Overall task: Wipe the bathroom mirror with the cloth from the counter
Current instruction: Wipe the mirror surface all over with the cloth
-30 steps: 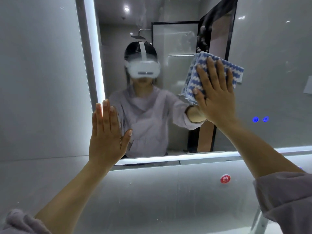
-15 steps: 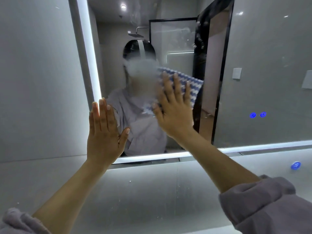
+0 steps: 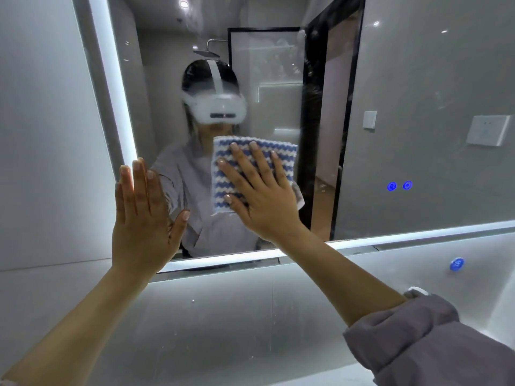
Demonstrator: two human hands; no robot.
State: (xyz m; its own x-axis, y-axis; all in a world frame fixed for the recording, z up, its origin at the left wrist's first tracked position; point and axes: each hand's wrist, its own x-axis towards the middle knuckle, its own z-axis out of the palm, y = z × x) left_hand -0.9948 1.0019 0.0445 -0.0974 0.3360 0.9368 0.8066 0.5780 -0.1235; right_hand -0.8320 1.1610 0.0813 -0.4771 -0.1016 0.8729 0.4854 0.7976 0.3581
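Note:
A blue-and-white zigzag cloth point(image 3: 223, 174) lies flat against the bathroom mirror point(image 3: 418, 79), a little left of its middle and low on the glass. My right hand point(image 3: 262, 196) presses on the cloth with fingers spread, covering its lower right part. My left hand point(image 3: 145, 215) rests flat and empty on the mirror's lower left corner, fingers together, thumb out, over the lit edge strip. A person's reflection shows behind both hands.
A lit strip point(image 3: 390, 238) frames the mirror's left and bottom edges. Two blue touch buttons point(image 3: 399, 186) glow on the glass at right. Grey tiled wall point(image 3: 209, 316) runs below the mirror, with a round blue marker point(image 3: 457, 264) at right.
My right hand slid the cloth from the mirror's upper right down and left to the lower middle. My left hand stayed flat at the lower left corner.

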